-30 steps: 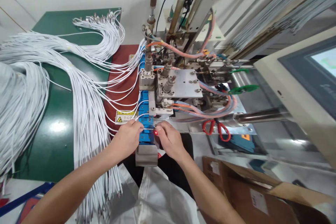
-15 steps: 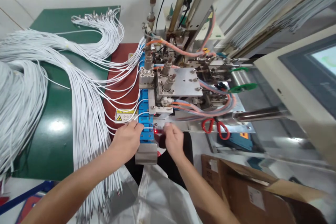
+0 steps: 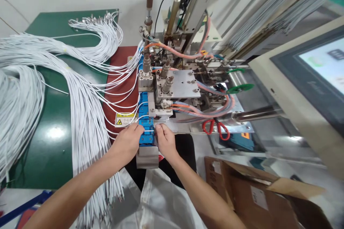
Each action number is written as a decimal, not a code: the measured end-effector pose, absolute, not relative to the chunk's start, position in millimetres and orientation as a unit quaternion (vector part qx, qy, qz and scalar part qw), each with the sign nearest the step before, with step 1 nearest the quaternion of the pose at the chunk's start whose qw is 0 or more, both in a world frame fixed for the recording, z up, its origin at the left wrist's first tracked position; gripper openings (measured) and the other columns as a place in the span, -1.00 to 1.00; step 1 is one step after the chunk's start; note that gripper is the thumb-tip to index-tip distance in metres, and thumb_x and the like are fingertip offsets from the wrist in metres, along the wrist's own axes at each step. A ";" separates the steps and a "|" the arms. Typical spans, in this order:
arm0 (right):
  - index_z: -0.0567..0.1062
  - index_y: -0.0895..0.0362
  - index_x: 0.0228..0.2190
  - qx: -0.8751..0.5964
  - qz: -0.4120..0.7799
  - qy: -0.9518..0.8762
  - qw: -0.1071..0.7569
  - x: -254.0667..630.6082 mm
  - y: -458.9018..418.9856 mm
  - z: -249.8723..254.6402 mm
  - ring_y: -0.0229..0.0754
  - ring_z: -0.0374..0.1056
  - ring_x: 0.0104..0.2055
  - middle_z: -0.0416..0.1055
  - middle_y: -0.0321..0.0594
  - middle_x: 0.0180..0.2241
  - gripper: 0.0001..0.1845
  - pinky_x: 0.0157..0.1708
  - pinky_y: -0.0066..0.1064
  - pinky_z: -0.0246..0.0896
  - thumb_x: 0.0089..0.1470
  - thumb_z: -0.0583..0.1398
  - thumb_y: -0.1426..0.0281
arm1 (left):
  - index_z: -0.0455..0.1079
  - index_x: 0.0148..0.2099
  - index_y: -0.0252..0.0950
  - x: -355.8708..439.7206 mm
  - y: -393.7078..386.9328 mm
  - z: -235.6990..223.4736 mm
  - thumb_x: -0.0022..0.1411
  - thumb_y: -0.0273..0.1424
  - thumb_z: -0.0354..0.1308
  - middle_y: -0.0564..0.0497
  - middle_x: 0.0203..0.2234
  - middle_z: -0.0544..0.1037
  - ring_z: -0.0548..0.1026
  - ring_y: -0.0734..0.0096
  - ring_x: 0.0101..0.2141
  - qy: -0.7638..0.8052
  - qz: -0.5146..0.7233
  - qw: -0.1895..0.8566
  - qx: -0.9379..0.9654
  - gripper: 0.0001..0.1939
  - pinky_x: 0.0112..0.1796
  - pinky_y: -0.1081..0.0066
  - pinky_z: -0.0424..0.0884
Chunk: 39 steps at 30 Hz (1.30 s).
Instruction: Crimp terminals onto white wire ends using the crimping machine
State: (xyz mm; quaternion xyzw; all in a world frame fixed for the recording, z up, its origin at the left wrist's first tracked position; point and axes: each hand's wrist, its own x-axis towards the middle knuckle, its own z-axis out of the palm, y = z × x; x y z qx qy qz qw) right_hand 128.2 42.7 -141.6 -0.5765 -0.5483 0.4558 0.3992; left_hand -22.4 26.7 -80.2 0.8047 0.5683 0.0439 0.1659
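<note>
My left hand (image 3: 129,138) is closed on a white cable (image 3: 147,131) at the left edge of the row of blue fixture blocks (image 3: 146,138). The cable lies across one block. At its far end, on the right edge of the block, my right hand (image 3: 165,138) is closed in a pinch; its fingertips hide the cable's tip. More white cables (image 3: 126,78) run from the bundle over the red plate (image 3: 114,102) into blocks further back.
Left, a green table (image 3: 57,103) carries thick cable bundles. Ahead stands the machine with a metal plate (image 3: 180,83) and orange hoses. Red-handled scissors (image 3: 216,128) and a solder-like wire spool (image 3: 239,80) are to the right. A screen (image 3: 325,61) and a cardboard box (image 3: 249,189) flank the right side.
My right hand has moved left to the edge of the blue block, at the cable's end. My left hand keeps its hold. The whole view has shifted slightly.
</note>
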 end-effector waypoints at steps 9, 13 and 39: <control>0.05 0.08 -0.66 -0.581 0.439 -0.555 0.401 127.9 43.8 -143.7 -0.34 -0.05 -0.60 -0.04 -0.44 -0.68 -0.63 -0.57 -0.48 -0.08 0.10 -0.05 0.21 | 0.28 -0.27 -0.34 -19.3 26.2 -76.6 0.14 -0.66 -0.16 -0.06 -0.39 0.35 0.36 0.31 -0.36 0.574 0.025 0.157 0.804 -0.75 -0.28 0.32 0.37; 0.06 0.08 -0.67 -0.572 0.463 -0.546 0.401 130.1 46.3 -142.1 -0.35 -0.03 -0.61 -0.02 -0.44 -0.69 -0.62 -0.59 -0.50 -0.05 0.08 -0.02 0.20 | 0.25 -0.04 -0.30 -19.2 26.8 -76.5 0.13 -0.66 -0.15 -0.06 -0.33 0.35 0.37 0.32 -0.33 0.576 0.006 0.136 0.806 -0.63 -0.28 0.35 0.36; 0.18 0.09 -0.61 -0.591 0.426 -0.566 0.385 132.6 42.4 -137.6 -0.30 0.10 -0.57 0.12 -0.40 -0.65 -0.66 -0.52 -0.49 0.03 0.12 -0.04 0.22 | 0.20 0.11 -0.01 -16.8 31.2 -66.6 0.21 -0.61 -0.16 -0.02 -0.36 0.33 0.38 0.39 -0.45 0.525 -0.066 0.065 0.846 -0.50 -0.42 0.45 0.33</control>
